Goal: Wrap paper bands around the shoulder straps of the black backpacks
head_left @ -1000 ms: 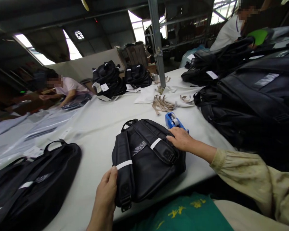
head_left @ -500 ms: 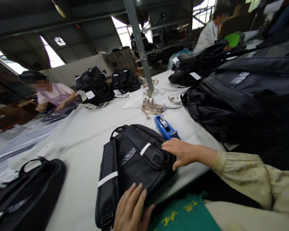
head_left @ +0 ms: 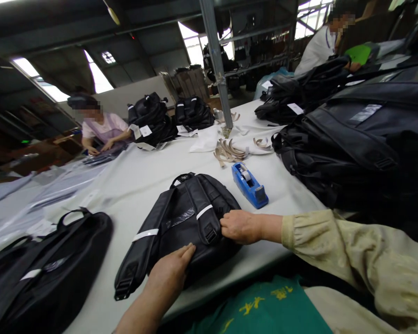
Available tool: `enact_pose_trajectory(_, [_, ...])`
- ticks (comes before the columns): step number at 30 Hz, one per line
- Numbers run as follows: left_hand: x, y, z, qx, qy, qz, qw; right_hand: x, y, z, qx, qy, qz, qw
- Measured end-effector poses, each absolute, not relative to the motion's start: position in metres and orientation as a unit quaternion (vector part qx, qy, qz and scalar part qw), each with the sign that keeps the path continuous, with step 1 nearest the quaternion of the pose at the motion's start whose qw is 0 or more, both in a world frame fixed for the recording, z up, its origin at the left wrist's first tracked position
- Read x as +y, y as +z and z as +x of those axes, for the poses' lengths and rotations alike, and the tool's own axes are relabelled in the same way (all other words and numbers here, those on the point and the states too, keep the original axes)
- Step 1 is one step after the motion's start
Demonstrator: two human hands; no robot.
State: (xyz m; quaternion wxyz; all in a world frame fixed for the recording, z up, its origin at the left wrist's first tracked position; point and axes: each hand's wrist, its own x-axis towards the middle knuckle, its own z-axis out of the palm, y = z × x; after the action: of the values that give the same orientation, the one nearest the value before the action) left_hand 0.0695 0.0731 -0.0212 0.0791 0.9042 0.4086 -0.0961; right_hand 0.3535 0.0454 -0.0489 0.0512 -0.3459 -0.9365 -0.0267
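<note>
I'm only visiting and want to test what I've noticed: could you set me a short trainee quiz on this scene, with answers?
1. What colour is the tape dispenser on the table?
2. True or false: the left hand holds the tape dispenser.
3. Fill in: a ____ band crosses each shoulder strap of the backpack at the person's hands.

Key:
1. Blue.
2. False; that hand is at the backpack's lower part.
3. White.
</note>
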Motion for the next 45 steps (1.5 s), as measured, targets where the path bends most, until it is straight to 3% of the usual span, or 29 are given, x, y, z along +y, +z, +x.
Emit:
enact_pose_trajectory(6, [0.046,-0.033,0.112,0.467,0.018,0.877,0.110,0.054,-0.053,0.342,-0.939,-0.013,-0.336,0.071])
enact_pose_trajectory(15, [0.051,-0.068,0.147,0.509,0.004,0.861,-0.007,0.057,-0.050,0.355,-0.944,-0.002,-0.322,0.065])
enact_pose_trajectory(23, [0.052,-0.083,0.148,0.460,0.101,0.879,-0.074,0.044,-0.057,0.358,-0.905,-0.028,-0.423,0.028])
enact_pose_trajectory(28, [0.049,-0.085,0.143,0.412,0.151,0.889,-0.127,0.055,-0.058,0.353,-0.929,-0.051,-0.367,0.019])
enact_pose_trajectory(32, [0.048,-0.087,0.139,0.409,0.155,0.889,-0.136,0.065,-0.049,0.359,-0.946,-0.038,-0.321,0.007])
enact_pose_trajectory(45, [0.053,-0.088,0.141,0.431,0.102,0.885,-0.142,0.064,-0.060,0.388,-0.926,-0.063,-0.369,0.053])
